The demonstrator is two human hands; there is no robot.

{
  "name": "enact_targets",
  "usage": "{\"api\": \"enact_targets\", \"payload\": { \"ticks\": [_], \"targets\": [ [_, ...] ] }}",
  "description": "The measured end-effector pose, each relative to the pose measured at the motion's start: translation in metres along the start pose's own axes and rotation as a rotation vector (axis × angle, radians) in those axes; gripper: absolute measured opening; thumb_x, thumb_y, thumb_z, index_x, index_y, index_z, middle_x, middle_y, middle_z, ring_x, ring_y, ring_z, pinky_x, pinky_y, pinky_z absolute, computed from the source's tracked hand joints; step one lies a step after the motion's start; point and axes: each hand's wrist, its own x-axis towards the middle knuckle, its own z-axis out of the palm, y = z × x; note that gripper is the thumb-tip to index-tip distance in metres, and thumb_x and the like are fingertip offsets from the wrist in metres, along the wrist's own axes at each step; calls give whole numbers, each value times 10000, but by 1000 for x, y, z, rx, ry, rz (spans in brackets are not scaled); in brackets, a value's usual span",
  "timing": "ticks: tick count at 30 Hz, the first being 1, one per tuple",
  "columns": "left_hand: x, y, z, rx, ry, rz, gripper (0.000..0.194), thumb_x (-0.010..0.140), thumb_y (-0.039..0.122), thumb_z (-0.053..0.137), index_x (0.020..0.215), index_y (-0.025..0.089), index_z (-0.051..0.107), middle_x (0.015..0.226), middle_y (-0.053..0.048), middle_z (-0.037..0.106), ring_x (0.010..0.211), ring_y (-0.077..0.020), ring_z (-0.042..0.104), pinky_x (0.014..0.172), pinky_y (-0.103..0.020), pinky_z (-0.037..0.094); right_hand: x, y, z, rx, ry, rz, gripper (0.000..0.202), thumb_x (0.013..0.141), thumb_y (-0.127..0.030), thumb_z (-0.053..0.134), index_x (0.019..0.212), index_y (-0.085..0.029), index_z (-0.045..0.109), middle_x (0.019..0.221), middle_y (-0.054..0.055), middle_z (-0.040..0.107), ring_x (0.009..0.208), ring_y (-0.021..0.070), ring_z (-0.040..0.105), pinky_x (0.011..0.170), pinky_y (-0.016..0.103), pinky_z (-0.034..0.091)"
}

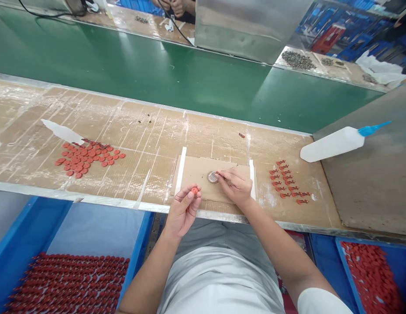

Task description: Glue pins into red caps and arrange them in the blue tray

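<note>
Between the thumb and fingers of my left hand [184, 208] is a small round red disc [194, 190], held just over the front of a cardboard sheet [206, 195]. My right hand [236, 185] pinches a small red part [217, 173] above a little round dish [212, 176] on the cardboard. Its exact shape is too small to make out. Loose red discs [79, 162] lie in a cluster to the left. On the right stand several discs with small figure-like parts attached [287, 179], set in rough rows.
A white bottle with a blue nozzle [334, 144] leans by the metal panel at right. A green belt [163, 78] runs behind the table. Blue bins with red parts [137, 244] stand below the front edge. Another person's hands [175, 6] show at the top.
</note>
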Motion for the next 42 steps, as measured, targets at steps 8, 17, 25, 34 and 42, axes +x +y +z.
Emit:
{"api": "enact_targets", "payload": {
  "ticks": [8,17,25,34,42],
  "targets": [
    [-1,0,1,11,-6,-6,251,705,158,751,953,163,711,950,-43,734,792,-71,696,752,-115,550,1,0,1,22,-25,-7,366,767,-119,681,1089,-293,672,895,28,730,752,156,674,678,302,580],
    [-2,-1,3,35,-7,3,241,717,151,739,954,181,704,951,-32,734,812,-84,699,740,-136,562,6,-12,0,185,159,420,181,732,-239,737,912,-248,726,863,27,746,763,173,691,725,333,580],
    [-2,-7,20,44,5,4,205,733,199,733,935,186,704,917,-28,744,812,-110,707,704,-152,572,5,-46,-8,564,292,757,197,710,-246,764,899,-217,718,856,24,754,774,179,722,759,329,613],
    [-5,-17,28,86,-18,24,206,709,219,753,908,184,714,914,-44,750,861,-147,706,749,-193,571,-6,-92,-8,520,182,652,209,715,-191,754,918,-235,728,923,23,749,814,203,726,773,344,632],
    [-6,-21,28,42,-7,51,182,678,185,775,855,188,734,873,-28,756,825,-115,704,748,-166,563,-11,-94,-3,454,185,563,280,700,-122,751,937,-270,735,909,-9,745,765,195,731,709,303,647]
  ]
}}
